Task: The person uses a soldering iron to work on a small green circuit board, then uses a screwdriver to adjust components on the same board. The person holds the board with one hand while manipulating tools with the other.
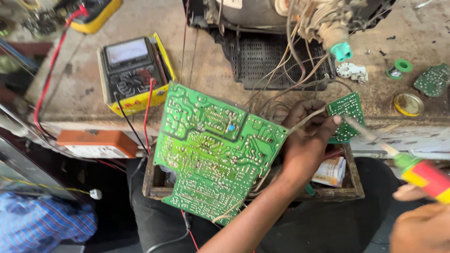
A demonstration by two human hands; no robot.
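Red-and-yellow-handled soldering iron (420,175), gripped in the right hand (429,233) at lower right, points its tip at a small green board (346,115) pinched in the left hand (307,142). Large circuit board (215,152) leans mid-frame, wires attached; yellow meter (133,74) sits beyond, upper left.

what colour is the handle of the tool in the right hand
Red and yellow, with a green collar; the head view shows it.

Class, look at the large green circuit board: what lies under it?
Under the large green circuit board sits an open wooden drawer, with red and black wires trailing out below. The board covers most of the drawer's contents, so those stay unseen.
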